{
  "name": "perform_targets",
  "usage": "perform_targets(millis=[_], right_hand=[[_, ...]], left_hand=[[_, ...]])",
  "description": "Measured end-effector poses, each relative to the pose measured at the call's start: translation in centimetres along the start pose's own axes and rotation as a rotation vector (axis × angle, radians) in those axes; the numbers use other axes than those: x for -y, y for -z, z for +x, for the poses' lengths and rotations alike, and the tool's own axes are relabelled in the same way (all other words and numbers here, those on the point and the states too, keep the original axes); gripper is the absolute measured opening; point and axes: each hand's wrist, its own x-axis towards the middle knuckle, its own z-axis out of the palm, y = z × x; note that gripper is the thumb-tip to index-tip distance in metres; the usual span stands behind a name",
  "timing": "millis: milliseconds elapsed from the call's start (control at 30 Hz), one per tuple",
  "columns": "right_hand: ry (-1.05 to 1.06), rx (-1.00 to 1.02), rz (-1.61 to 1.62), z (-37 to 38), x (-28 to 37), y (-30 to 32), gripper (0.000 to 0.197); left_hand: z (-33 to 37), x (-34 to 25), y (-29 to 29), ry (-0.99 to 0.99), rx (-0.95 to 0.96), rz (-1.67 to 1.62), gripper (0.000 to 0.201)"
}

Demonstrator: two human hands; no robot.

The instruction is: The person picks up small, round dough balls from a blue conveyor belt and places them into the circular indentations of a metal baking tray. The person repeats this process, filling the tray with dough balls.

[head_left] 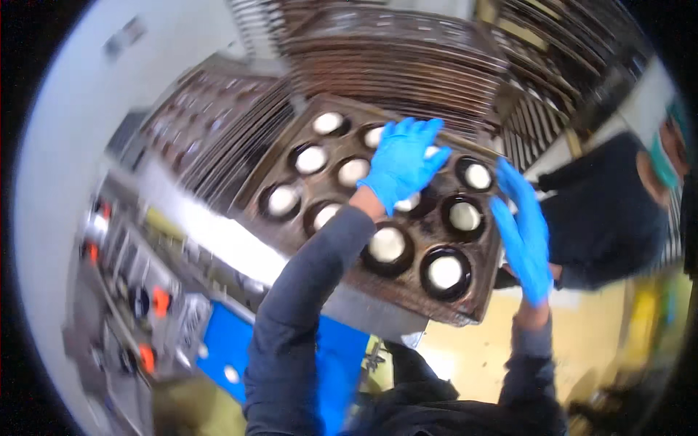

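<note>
A dark, worn baking tray point(407, 287) with round wells lies tilted in front of me. White, flat round dough pieces point(444, 272) sit in its wells. My left hand point(407, 161), in a blue glove, is over the far middle of the tray with its fingers stretched out. It partly covers several dough pieces there, and I cannot tell whether it touches one. Just beyond the tray's right edge is my right hand point(525, 236), also blue-gloved, with fingers extended and nothing in it. Whether it touches the edge I cannot tell.
Tall stacks of similar trays point(392, 62) stand behind, with another stack point(207, 123) at the left. A blue conveyor belt point(225, 345) carrying small white dough pieces runs at lower left beside metal machinery point(131, 291). A person in dark clothing point(603, 211) is close on the right.
</note>
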Motion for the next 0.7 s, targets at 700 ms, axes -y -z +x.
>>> perform_targets(millis=[700], right_hand=[[1.259, 1.377, 0.288, -94.4, 28.2, -44.3, 0.043]], left_hand=[[-117.8, -50.1, 36.3, 2.338, -0.815, 1.206, 0.048]])
